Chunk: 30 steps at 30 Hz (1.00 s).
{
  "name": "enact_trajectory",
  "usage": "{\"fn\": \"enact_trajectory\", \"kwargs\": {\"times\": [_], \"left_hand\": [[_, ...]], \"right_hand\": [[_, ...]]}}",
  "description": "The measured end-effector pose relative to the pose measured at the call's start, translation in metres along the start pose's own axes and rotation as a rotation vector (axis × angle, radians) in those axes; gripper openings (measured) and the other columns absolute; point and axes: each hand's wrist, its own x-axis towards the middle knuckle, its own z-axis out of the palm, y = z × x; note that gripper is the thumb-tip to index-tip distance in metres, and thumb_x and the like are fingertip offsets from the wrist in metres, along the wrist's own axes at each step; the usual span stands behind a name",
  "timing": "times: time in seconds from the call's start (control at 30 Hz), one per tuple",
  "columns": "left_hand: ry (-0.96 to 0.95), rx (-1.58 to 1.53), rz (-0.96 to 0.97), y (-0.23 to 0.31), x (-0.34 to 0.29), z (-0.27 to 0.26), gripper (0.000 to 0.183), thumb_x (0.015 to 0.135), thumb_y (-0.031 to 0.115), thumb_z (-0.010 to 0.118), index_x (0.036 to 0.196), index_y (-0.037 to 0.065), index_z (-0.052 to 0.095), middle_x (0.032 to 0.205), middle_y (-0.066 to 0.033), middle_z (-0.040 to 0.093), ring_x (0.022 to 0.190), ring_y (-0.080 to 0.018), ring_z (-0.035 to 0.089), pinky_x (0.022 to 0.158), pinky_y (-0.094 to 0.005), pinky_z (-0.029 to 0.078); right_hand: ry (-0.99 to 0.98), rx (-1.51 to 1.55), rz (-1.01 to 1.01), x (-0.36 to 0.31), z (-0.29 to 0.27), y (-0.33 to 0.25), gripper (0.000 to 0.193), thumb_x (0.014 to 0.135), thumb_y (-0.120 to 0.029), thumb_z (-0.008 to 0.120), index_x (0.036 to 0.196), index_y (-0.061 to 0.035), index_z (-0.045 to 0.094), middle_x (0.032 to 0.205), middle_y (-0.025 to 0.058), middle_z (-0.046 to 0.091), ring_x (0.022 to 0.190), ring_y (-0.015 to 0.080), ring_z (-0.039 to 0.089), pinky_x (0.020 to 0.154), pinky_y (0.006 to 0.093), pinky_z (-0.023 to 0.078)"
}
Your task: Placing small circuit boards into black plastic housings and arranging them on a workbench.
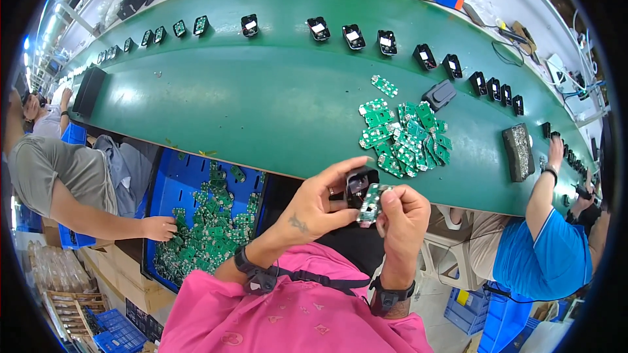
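My left hand point(320, 199) is wrapped round a black plastic housing point(359, 183), its hollow side facing up. Between the thumb and fingers of my right hand point(403, 219) is a small green circuit board point(371, 205), held against the near edge of the housing. Whether the board touches the housing's inside cannot be made out. Just beyond my hands, on the green work surface point(261, 111), lies a loose pile of green circuit boards point(409, 137). One closed-looking black housing point(439, 95) rests at the pile's far right side.
Black housings point(353, 37) stand in a long curved row along the far side. A dark foam block point(519, 152) lies to the right. At left, a blue bin point(171, 183) holds many boards, with a co-worker's hand point(160, 228) at it. Another co-worker point(546, 248) sits at right.
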Motion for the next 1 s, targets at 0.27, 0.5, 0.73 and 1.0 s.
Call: {"fn": "enact_trajectory", "kwargs": {"times": [0.27,0.5,0.73,1.0], "left_hand": [[0.243,0.518,0.188,-0.007,-0.001,0.007,0.061,0.087,-0.008,0.064,0.145,0.005,0.05,0.132,-0.0148,0.06,0.106,-0.0155,0.066,0.081,-0.0253,0.057],[0.311,0.577,-0.023,0.004,-0.005,0.013,0.056,0.088,-0.011,0.056,0.141,0.003,0.052,0.132,-0.0156,0.06,0.097,-0.0135,0.068,0.079,-0.0241,0.057],[0.043,0.491,0.142,0.005,-0.003,-0.004,0.054,0.09,-0.007,0.054,0.142,0.002,0.05,0.133,-0.0125,0.056,0.099,-0.0124,0.065,0.08,-0.0261,0.056],[0.098,0.421,0.092,-0.003,-0.003,0.0,0.045,0.098,0.006,0.054,0.142,0.004,0.049,0.118,-0.0096,0.061,0.087,-0.0102,0.065,0.069,-0.024,0.055]], "right_hand": [[-0.031,-0.175,-0.058,-0.007,0.009,0.004,0.016,0.095,-0.011,0.068,0.084,0.0005,0.065,0.068,-0.0007,0.06,0.053,0.0039,0.053,0.047,0.0192,0.039],[-0.008,-0.257,-0.05,-0.005,0.001,0.007,0.012,0.097,-0.01,0.066,0.091,0.0012,0.066,0.071,-0.0012,0.061,0.058,0.0039,0.054,0.051,0.0196,0.042],[0.014,-0.325,-0.077,-0.004,0.004,0.007,0.014,0.097,-0.011,0.067,0.09,0.0013,0.066,0.071,-0.0021,0.061,0.058,0.0032,0.053,0.051,0.0194,0.041],[0.053,-0.599,-0.213,-0.004,0.011,0.013,0.017,0.096,-0.012,0.068,0.086,0.0023,0.064,0.068,-0.002,0.06,0.059,0.0024,0.052,0.051,0.0197,0.04]]}}
